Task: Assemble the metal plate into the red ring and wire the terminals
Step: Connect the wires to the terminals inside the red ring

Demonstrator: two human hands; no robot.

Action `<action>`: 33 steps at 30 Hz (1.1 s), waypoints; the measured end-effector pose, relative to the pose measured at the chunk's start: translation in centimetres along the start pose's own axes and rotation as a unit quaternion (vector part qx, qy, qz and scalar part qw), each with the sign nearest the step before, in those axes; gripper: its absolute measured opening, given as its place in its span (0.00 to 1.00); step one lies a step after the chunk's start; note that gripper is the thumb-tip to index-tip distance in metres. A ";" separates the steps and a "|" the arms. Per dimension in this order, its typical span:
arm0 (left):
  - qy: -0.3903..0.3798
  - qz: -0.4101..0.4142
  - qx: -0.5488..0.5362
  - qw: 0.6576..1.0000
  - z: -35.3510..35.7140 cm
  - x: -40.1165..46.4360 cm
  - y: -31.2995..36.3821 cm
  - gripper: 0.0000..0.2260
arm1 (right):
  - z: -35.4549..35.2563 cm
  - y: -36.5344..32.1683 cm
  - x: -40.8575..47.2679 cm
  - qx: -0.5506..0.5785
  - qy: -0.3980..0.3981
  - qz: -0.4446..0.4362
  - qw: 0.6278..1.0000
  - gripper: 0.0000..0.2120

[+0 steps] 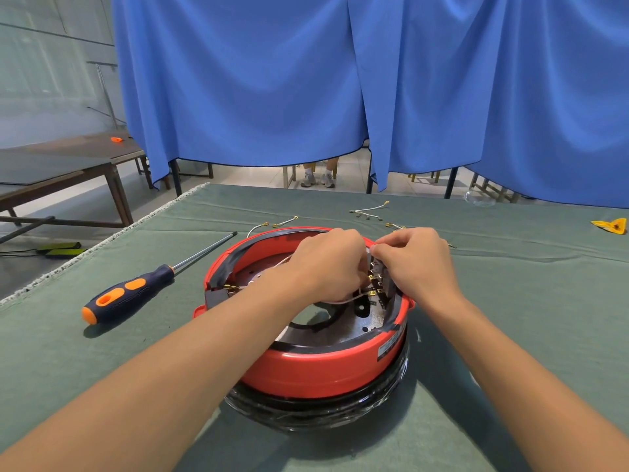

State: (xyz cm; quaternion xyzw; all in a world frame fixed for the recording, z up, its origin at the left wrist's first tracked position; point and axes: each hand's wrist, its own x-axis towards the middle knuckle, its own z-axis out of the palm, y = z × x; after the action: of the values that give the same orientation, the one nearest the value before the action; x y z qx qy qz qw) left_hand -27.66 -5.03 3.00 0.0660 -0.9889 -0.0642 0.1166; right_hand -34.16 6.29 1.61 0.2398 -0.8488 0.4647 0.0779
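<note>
Head view, left to right: screwdriver [132,291] lies unused at left of centre on the surface [510,301]; red ring [320,366] sits mid-frame with the metal plate [343,332] already seated inside; left hand [328,267] curls round a white wire [354,296]; right hand [417,264] pinches something white at the terminals [376,279]. Judged step: wiring. Next move calls for pushing the connector squarely onto its tab; spare wires [369,211] wait at upper centre-right.
</note>
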 end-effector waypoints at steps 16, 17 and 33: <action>-0.036 -0.001 -0.016 0.999 -0.7 -0.5 0.1 0.05 | 0.0 0.1 0.1 -0.004 0.001 -0.007 1.000 0.06; -0.035 0.000 -0.017 0.999 -0.7 -0.5 0.1 0.05 | 0.0 0.1 0.1 -0.004 0.002 -0.007 1.000 0.06; -0.048 -0.015 -0.043 0.998 -0.8 -0.4 0.0 0.04 | -0.1 -0.1 -0.1 -0.003 0.000 -0.005 1.000 0.06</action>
State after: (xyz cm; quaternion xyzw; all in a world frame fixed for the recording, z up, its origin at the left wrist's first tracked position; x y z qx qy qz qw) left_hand -27.04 -5.01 3.71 0.0721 -0.9886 -0.1116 0.0707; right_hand -34.04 6.35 1.66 0.2436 -0.8492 0.4615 0.0806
